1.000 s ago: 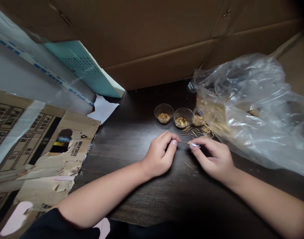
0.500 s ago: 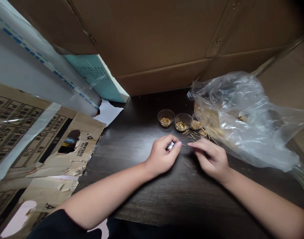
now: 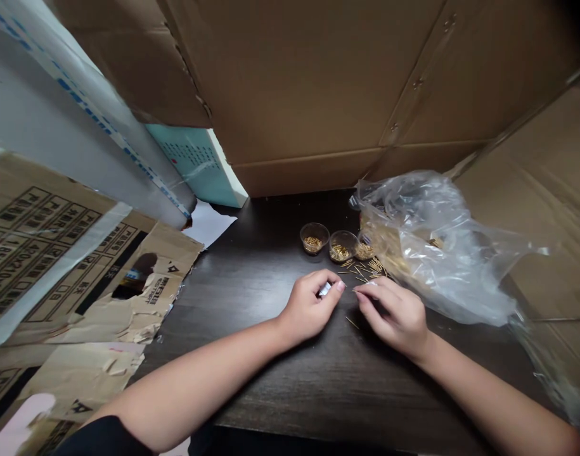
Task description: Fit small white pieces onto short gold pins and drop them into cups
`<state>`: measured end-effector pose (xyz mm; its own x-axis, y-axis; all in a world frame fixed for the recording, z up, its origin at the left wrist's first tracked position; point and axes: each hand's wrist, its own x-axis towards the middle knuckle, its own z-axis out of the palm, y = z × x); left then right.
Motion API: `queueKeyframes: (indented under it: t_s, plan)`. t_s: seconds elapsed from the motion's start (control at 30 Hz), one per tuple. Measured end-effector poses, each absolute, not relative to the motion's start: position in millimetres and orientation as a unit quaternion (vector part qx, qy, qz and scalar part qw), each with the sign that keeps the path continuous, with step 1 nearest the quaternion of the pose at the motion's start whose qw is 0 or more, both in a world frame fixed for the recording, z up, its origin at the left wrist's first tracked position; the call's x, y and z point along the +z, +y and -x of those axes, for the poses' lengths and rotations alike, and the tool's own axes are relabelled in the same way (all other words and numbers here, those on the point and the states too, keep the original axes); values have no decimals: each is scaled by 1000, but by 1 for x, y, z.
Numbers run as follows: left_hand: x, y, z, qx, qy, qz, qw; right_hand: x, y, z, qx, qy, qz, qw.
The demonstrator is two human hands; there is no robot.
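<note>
Cardboard: a torn, printed carton sheet (image 3: 85, 272) lies at far left, with a strip of tape across it; a dark sleeve (image 3: 104, 437) shows below it at the bottom edge.
Board and paper: a teal board (image 3: 194, 161) stands behind a torn white paper (image 3: 210, 225), at the table's far-left edge.
Table: a dark wood table (image 3: 213, 342) runs under everything in the middle.
Left hand: the left hand (image 3: 311, 307) is curled shut, pinching a small white scrap (image 3: 324, 289) between thumb and fingers, as in the half-second-old view; a second ago the scrap was in the right hand.
Cups: three clear cups (image 3: 343, 246) of brass pins stand in a row beyond the hands, apart from them.
Pins: loose brass pins (image 3: 363, 269) lie scattered just past the fingertips, and one lone pin (image 3: 351, 323) lies below them.
Right hand: the right hand (image 3: 392, 316) has its fingers (image 3: 366, 288) drawn closer to the left hand than before, almost touching it; I cannot tell whether they grip a pin.
Bag: a clear plastic bag (image 3: 427, 247) lies at right, against the third cup.
View: the camera now looks higher up the carton wall (image 3: 294, 82).
</note>
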<state>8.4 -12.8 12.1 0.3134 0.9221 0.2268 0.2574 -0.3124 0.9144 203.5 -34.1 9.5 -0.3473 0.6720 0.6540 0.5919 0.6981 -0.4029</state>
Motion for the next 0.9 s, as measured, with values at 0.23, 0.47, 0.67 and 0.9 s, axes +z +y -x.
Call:
queueKeyframes:
  t_s: [0.23, 0.47, 0.67, 0.9]
  plan:
    - [12, -14, -10, 426, 406, -686, 428, 13, -36, -202, 46, -813, 396, 423]
    - [9, -13, -11, 409, 380, -725, 403, 5, -35, -205, 70, -808, 394, 432]
    - [5, -11, -11, 423, 369, -729, 392, 1, -35, -208, 68, -811, 396, 425]
    - [7, -10, -11, 414, 361, -746, 375, -2, -33, -212, 68, -811, 386, 434]
